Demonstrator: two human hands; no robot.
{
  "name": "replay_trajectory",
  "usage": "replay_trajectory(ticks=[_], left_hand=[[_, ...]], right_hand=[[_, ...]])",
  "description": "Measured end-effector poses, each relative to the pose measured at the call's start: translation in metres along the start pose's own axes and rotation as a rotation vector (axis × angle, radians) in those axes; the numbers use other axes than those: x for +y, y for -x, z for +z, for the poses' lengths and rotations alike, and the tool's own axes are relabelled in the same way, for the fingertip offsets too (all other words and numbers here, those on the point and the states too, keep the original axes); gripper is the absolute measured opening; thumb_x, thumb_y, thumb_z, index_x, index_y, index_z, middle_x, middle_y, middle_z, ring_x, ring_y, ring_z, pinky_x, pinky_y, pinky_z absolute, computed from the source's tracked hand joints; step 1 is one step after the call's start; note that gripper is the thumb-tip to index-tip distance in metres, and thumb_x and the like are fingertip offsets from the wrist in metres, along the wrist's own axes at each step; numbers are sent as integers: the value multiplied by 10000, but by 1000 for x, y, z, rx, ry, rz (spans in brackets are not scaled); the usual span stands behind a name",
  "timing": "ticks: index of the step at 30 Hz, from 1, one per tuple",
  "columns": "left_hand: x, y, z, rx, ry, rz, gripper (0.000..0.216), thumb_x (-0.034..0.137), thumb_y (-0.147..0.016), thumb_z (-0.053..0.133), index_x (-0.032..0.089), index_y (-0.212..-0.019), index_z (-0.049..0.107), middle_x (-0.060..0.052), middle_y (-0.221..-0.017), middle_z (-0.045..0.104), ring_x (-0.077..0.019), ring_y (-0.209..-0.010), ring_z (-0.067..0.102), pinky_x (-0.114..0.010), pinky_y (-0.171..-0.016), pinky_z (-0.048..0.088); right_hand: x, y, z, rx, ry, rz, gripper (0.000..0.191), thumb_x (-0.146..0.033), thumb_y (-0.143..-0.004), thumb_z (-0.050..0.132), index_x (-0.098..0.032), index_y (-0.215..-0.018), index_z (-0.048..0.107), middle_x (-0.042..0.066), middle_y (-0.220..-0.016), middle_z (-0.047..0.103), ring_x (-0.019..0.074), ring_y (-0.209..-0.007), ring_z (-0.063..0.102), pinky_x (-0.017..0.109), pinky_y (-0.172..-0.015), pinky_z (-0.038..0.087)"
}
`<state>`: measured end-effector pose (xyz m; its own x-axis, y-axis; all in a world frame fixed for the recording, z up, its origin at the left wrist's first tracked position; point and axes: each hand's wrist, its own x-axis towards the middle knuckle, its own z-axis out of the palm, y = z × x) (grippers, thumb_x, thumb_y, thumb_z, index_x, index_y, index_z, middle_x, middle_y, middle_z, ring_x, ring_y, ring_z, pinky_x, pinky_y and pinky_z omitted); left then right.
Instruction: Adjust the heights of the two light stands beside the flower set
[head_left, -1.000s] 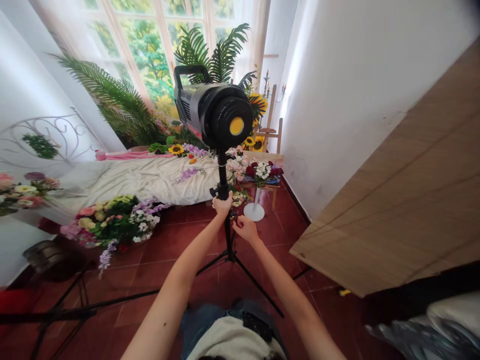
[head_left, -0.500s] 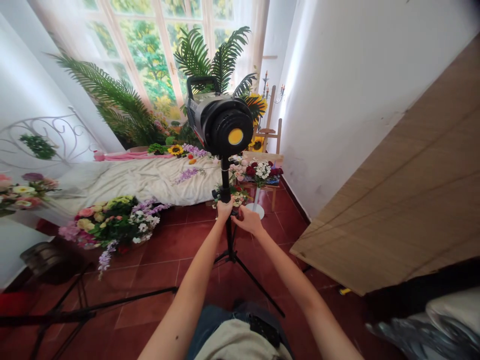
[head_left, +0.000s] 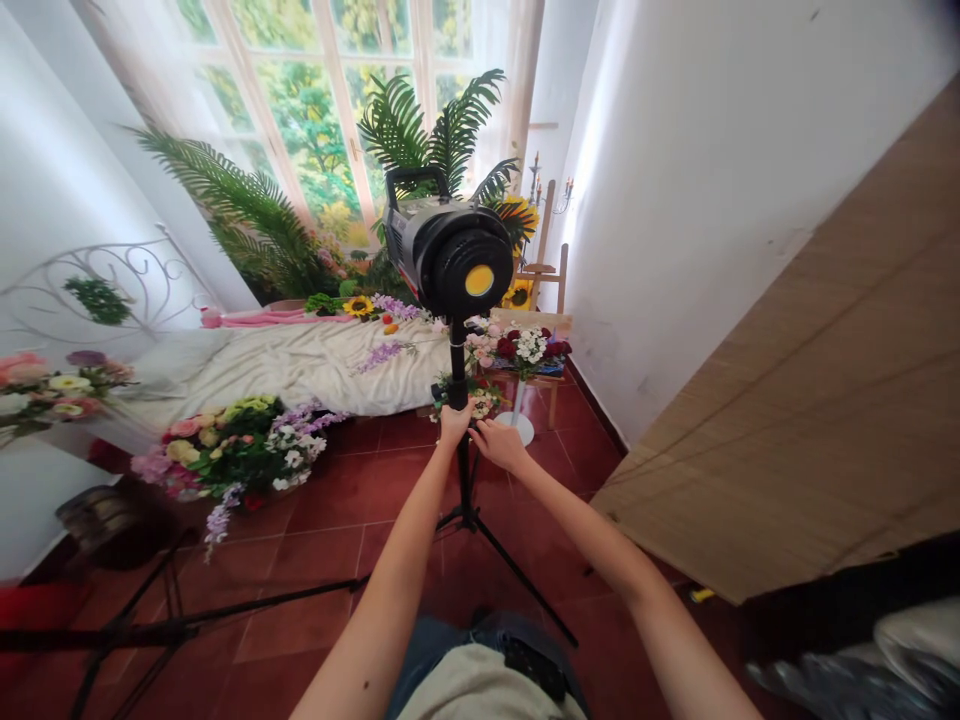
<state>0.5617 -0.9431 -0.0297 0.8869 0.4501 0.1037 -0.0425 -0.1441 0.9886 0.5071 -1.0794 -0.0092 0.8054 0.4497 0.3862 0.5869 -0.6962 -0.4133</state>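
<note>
A black studio light [head_left: 448,252] with a yellow LED disc sits atop a black tripod light stand [head_left: 465,495] on the red tiled floor. My left hand [head_left: 454,424] is wrapped around the stand's pole just below a clamp knob. My right hand [head_left: 497,443] touches the pole at the same height, its fingers at the clamp on the right side. The lamp faces toward me, tilted slightly left.
A flower arrangement [head_left: 232,450] lies on the floor at left, a white sheet [head_left: 300,360] with flowers behind it. A second black stand [head_left: 150,630] lies low at left. A wooden panel [head_left: 810,400] is at right. Palm plants [head_left: 420,130] stand by the window.
The lamp head has come down lower on the stand and turned more toward me. My right hand moved up to the clamp beside my left hand.
</note>
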Motion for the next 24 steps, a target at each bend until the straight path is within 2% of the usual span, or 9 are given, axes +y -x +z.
replay_trajectory(ticks=[3, 6, 9, 13, 17, 20, 24], left_hand=[[0, 1, -1, -21, 14, 23, 338, 419, -639, 660, 81, -644, 653, -75, -611, 651, -148, -569, 599, -239, -560, 465], [1, 2, -2, -23, 24, 30, 331, 416, -639, 661, 85, -644, 648, -58, -580, 632, -135, -535, 578, -230, -533, 450], [4, 4, -3, -22, 29, 28, 326, 414, -637, 665, 89, -638, 640, -48, -567, 619, -130, -520, 564, -228, -519, 440], [6, 5, -3, -39, 41, 32, 315, 407, -647, 660, 92, -645, 641, -40, -559, 613, -122, -511, 557, -227, -526, 440], [5, 5, -1, -34, 54, 42, 316, 414, -638, 665, 99, -636, 636, -32, -550, 602, -113, -498, 542, -223, -519, 433], [3, 4, -1, -30, 69, 38, 316, 411, -626, 673, 97, -635, 632, -39, -564, 609, -112, -506, 541, -222, -517, 431], [7, 5, -3, -39, 63, 8, 303, 394, -608, 685, 98, -613, 623, -46, -567, 612, -114, -516, 539, -220, -513, 421]], right_hand=[[-1, 2, 11, 39, -137, 90, 389, -481, -914, 342, -203, -783, 579, 57, -740, 622, 146, -654, 547, 234, -571, 278], [-1, 1, 23, 49, -393, 203, 473, -509, -907, 312, -198, -669, 577, 25, -625, 599, 135, -592, 540, 227, -576, 320], [-5, -2, 36, 21, -767, 425, 558, -555, -878, 298, -186, -537, 540, -9, -451, 485, 109, -438, 452, 218, -482, 314], [-16, -6, 44, -77, -1395, 725, 513, -515, -870, 283, -187, -532, 487, -75, -348, 275, 68, -306, 191, 197, -335, 157], [-23, -8, 40, -98, -1886, 829, 347, -356, -857, 337, -190, -571, 443, -92, -382, 244, 62, -325, 152, 165, -307, 149], [-24, -9, 34, -55, -2112, 879, 245, -207, -823, 370, -190, -587, 431, -91, -392, 259, 65, -333, 184, 144, -310, 189], [-25, -12, 28, 33, -2331, 927, 235, -67, -777, 347, -189, -596, 434, -79, -410, 346, 68, -348, 255, 133, -341, 254]])
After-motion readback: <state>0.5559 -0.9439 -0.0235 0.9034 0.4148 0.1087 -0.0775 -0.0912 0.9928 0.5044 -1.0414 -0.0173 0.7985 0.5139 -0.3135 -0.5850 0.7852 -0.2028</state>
